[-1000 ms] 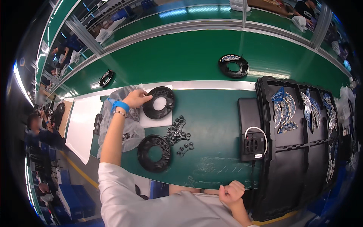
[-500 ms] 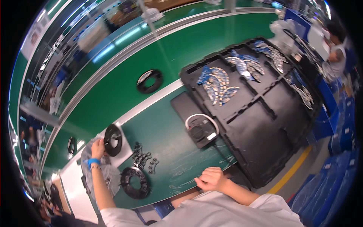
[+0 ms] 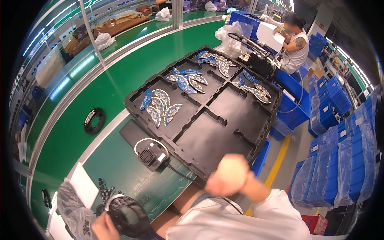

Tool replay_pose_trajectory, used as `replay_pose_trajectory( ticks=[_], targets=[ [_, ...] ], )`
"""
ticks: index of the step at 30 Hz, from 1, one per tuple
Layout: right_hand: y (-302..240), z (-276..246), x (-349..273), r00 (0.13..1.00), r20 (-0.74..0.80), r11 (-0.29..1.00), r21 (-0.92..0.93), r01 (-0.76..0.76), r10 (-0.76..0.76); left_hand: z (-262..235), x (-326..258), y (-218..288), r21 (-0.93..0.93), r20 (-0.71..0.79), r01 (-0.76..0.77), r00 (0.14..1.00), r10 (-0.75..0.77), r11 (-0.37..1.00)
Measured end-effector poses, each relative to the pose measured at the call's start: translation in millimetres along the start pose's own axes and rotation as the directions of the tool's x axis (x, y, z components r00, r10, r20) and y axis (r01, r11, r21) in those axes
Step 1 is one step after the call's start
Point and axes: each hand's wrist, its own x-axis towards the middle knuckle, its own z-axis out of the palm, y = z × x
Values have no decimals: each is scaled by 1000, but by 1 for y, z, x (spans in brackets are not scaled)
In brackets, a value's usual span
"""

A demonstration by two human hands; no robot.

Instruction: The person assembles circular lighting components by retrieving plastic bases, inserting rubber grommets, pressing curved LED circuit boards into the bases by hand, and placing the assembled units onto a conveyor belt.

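My left hand (image 3: 105,229) is at the lower left, its fingers closed on the rim of a black ring-shaped part (image 3: 138,216). A light, shiny arc shows along the ring's upper edge. Just beyond it lie several small black clips (image 3: 107,189) on the green table. A clear plastic bag (image 3: 74,210) is beside my left hand, next to a white sheet (image 3: 85,185). My right hand (image 3: 228,176) is raised over the near edge of a large black tray (image 3: 208,138). Motion smears its fingers, so what they hold, if anything, does not show.
Leaf-shaped blue and silver pieces (image 3: 160,106) lie in the tray's compartments. A black fan device (image 3: 151,154) with a white cable stands by the tray. Another black ring (image 3: 94,121) rests on the green belt. Blue bins (image 3: 340,160) line the right; a person (image 3: 296,46) works beyond.
The view has swung to the right. My left hand has brought the ring from above the white sheet toward me, near where the other ring lay. My right hand has moved up toward the tray.
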Motion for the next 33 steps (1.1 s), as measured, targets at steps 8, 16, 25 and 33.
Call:
replay_pose_trajectory(
  ticks=[8, 16, 25, 33],
  targets=[
    [225, -119, -50, 507, -299, 269, -579, -770, 808, 47, -18, 46, -146, -133, 111, 982, -131, 983],
    [274, -118, -71, 285, -110, 112, -742, -660, 952, 74, 2, 41, -55, -49, 215, 975, -217, 975],
    [272, -159, -70, 541, -203, 383, -510, -770, 816, 92, 7, 34, -195, -68, 282, 952, -300, 939],
    [-11, -23, -3, 794, -6, 593, 669, -448, 607, 33, -22, 70, -520, -142, 257, 914, -379, 815]
  ],
)
